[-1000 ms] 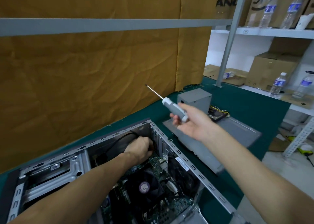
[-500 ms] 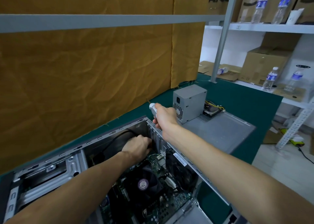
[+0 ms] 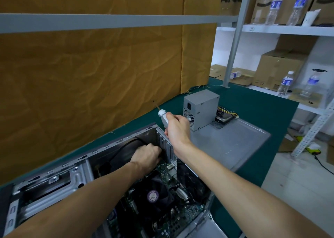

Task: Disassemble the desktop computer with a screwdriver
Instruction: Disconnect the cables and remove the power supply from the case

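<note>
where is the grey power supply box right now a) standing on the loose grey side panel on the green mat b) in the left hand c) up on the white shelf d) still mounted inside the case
a: the power supply box stands outside the open case, on the flat grey side panel that lies on the green mat, just beyond the right hand holding the screwdriver.

storeroom-workshop | metal shelving point(image 3: 282, 29), cardboard boxes point(image 3: 279, 69) (bottled water too) | green-covered bench point(image 3: 253, 109)
</note>
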`<state>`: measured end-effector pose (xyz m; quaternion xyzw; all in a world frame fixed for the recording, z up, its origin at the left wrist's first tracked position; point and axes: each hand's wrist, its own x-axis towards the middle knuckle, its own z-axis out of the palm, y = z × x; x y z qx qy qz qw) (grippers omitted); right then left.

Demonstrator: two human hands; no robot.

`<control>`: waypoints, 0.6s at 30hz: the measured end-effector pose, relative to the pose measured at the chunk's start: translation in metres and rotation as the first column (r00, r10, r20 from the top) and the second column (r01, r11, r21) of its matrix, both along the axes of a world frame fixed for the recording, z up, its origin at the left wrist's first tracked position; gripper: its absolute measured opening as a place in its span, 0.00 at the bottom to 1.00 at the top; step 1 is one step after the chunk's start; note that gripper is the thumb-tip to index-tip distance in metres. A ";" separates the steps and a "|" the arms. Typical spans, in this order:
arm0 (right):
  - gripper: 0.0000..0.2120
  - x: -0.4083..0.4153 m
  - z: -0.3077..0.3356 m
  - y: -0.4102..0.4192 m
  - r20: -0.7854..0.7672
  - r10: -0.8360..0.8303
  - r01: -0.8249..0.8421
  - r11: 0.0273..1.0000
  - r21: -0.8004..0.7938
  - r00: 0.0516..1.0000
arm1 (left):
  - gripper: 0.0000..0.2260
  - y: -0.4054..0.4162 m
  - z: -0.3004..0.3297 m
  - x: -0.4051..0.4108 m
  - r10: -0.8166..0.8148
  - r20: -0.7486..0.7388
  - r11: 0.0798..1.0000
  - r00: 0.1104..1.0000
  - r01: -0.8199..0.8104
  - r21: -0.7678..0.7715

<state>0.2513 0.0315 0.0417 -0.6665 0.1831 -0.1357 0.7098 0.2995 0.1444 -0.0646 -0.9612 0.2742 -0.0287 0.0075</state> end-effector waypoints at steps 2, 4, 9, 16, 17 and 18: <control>0.09 0.000 0.000 0.000 0.004 0.005 -0.005 1.000 0.001 1.000 | 0.08 0.000 0.000 -0.002 0.005 -0.005 1.000 1.000 -0.005 -0.016; 0.10 0.000 -0.001 -0.001 0.004 0.012 -0.012 1.000 0.010 1.000 | 0.06 0.002 0.000 0.000 0.015 -0.058 0.995 0.998 -0.020 -0.093; 0.10 0.001 -0.003 -0.007 0.005 0.029 -0.029 0.998 0.051 1.000 | 0.08 0.005 0.000 0.006 0.031 -0.213 0.970 0.976 -0.081 -0.230; 0.10 0.004 -0.005 -0.007 0.007 0.041 -0.041 0.998 0.042 0.999 | 0.09 0.005 0.000 0.003 0.061 -0.116 0.985 0.991 -0.078 -0.152; 0.09 0.003 -0.005 -0.008 0.005 0.040 -0.040 0.998 0.041 0.999 | 0.08 0.004 0.003 0.002 0.071 -0.133 0.980 0.989 -0.094 -0.175; 0.09 0.003 -0.004 -0.008 0.001 0.040 -0.040 0.998 0.049 0.999 | 0.08 0.004 0.005 0.001 0.083 -0.152 0.972 0.985 -0.113 -0.204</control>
